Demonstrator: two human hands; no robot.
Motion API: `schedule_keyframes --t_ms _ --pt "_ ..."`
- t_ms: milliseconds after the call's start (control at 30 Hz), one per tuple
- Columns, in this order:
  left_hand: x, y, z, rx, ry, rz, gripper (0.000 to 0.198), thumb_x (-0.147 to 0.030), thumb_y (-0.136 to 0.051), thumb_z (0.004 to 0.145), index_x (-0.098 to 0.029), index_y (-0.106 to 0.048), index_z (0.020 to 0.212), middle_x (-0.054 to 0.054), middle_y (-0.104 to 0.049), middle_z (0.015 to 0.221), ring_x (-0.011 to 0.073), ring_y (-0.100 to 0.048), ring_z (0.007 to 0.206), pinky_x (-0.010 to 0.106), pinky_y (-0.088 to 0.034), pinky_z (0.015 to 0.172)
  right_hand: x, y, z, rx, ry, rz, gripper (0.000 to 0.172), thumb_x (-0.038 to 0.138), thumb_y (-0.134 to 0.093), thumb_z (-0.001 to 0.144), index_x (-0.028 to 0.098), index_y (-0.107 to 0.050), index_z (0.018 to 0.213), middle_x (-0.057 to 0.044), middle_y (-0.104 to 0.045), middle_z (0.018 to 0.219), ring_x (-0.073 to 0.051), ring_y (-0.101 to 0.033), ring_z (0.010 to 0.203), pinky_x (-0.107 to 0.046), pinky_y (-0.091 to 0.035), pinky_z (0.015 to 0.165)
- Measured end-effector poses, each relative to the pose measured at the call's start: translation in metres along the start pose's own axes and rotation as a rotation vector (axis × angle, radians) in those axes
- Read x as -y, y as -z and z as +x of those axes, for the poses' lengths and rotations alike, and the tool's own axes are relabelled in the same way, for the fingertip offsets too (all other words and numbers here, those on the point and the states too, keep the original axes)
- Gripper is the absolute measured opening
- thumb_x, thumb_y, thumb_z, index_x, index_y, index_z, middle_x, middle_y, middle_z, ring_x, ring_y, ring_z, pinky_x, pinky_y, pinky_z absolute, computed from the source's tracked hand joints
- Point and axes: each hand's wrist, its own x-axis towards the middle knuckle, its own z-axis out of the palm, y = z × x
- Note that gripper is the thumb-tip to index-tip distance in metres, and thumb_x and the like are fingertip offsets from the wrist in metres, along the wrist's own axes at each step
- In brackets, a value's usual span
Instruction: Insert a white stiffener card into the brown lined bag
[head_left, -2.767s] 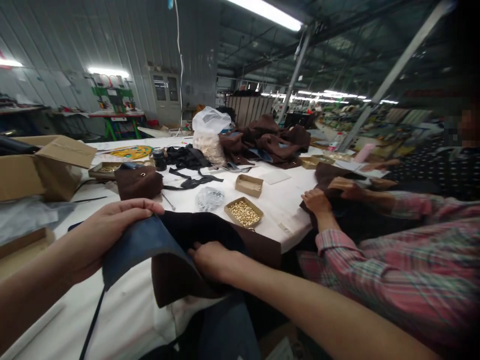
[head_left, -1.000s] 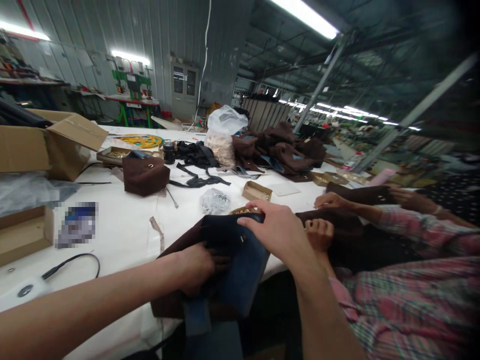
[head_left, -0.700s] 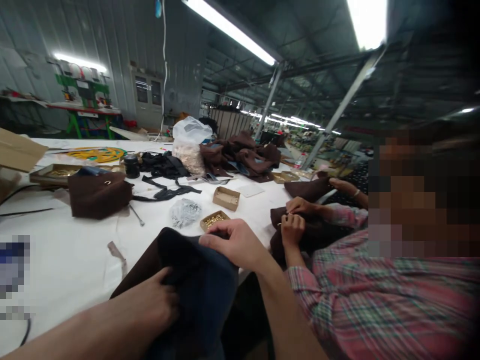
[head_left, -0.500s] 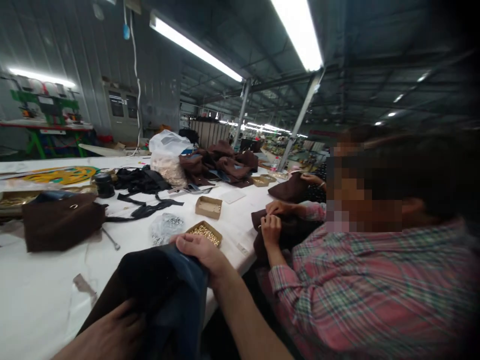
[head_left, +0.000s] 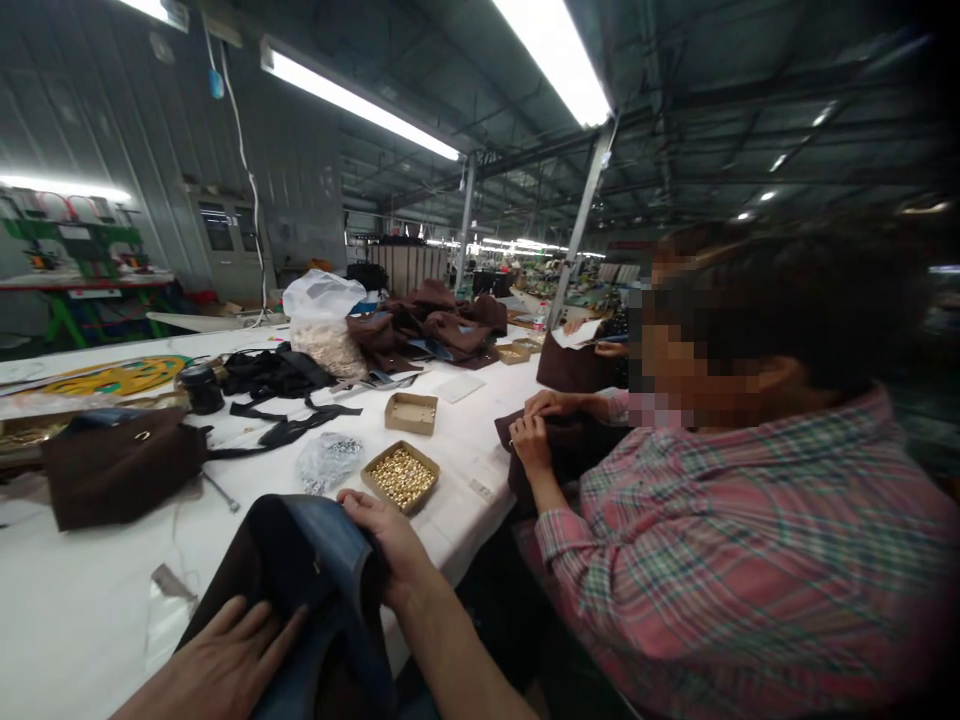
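Note:
A dark brown fabric bag with a blue lining (head_left: 341,590) lies across the near edge of the table, its blue side turned up. My right hand (head_left: 390,550) pinches its upper right edge between thumb and fingers. Flat against the lining at the lower left rests my left hand (head_left: 225,650), its fingers stretched out and slightly apart. A small metallic spot shows on the lining between the hands. Just beyond my right hand stands a cardboard box of gold-coloured metal pieces (head_left: 365,472). Beside it is a clear plastic bag of silver pieces (head_left: 324,462).
Another brown bag (head_left: 120,465) sits at left, near a thin metal rod (head_left: 222,490). Black straps (head_left: 300,425) and a pile of brown pieces (head_left: 435,325) lie farther back. On my right, a person in a plaid shirt (head_left: 675,540) handles brown fabric; another person sits beyond.
My view has swung slightly right. My right hand has drawn back from the box of gold pieces. My left hand's fingers, blurred before, now lie spread on the lining, which shows more.

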Motion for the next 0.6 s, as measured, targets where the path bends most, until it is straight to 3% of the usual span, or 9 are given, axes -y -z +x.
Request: schedule_keyframes --t_ms 100,200,267,400,500,600 --pt "-0.017 0.037 0.001 -0.067 -0.013 -0.068 0.098 -0.046 -0.083 0.083 -0.023 -0.051 0.173 0.02 -0.058 0.167 0.0495 -0.053 0.157 0.064 -0.041 0.134 0.009 0.011 0.001 -0.003 0.045 -0.239 0.066 0.074 -0.083 0.083 0.02 -0.072 0.119 -0.003 -0.071 0.093 -0.017 -0.064 0.077 -0.032 -0.054 0.078" --pt "-0.028 0.056 0.009 -0.074 -0.063 -0.123 0.09 -0.055 -0.086 0.08 -0.026 -0.063 0.163 0.019 -0.06 0.165 0.0502 -0.056 0.152 0.066 -0.039 0.133 0.02 0.025 0.004 0.0 0.097 -0.518 0.034 0.048 -0.079 0.094 0.02 -0.081 0.112 -0.001 -0.071 0.087 -0.016 -0.058 0.074 -0.03 -0.046 0.076" --pt "-0.031 0.06 0.014 -0.086 -0.129 -0.159 0.084 -0.059 -0.088 0.079 -0.028 -0.069 0.155 0.019 -0.064 0.16 0.0491 -0.061 0.145 0.065 -0.04 0.13 0.023 0.032 0.008 -0.011 0.166 -0.721 0.013 0.027 -0.073 0.097 0.021 -0.085 0.102 -0.002 -0.074 0.089 -0.018 -0.06 0.083 -0.031 -0.045 0.083" --pt "-0.031 0.06 0.019 -0.043 -0.24 -0.206 0.052 -0.051 -0.083 0.088 -0.029 -0.077 0.134 0.013 -0.078 0.131 0.0414 -0.071 0.125 0.058 -0.044 0.12 0.012 0.038 0.018 0.022 0.249 -1.007 0.026 0.008 -0.063 0.098 0.023 -0.084 0.096 -0.002 -0.08 0.096 -0.02 -0.067 0.095 -0.031 -0.046 0.091" --pt "-0.029 0.06 0.016 -0.035 -0.213 -0.242 0.028 -0.042 -0.077 0.095 -0.026 -0.078 0.118 0.011 -0.08 0.116 0.0375 -0.073 0.116 0.055 -0.044 0.114 0.002 0.035 0.021 0.063 0.271 -1.137 0.029 0.006 -0.061 0.097 0.024 -0.084 0.097 -0.002 -0.082 0.096 -0.02 -0.072 0.094 -0.031 -0.049 0.09" --pt "-0.026 0.062 0.01 -0.018 -0.158 -0.279 0.021 -0.039 -0.077 0.096 -0.023 -0.075 0.11 0.011 -0.078 0.113 0.0365 -0.072 0.112 0.055 -0.044 0.11 0.006 0.035 0.023 -0.001 0.333 -1.226 0.032 0.008 -0.057 0.1 0.024 -0.084 0.102 -0.003 -0.085 0.107 -0.022 -0.075 0.105 -0.032 -0.051 0.099"
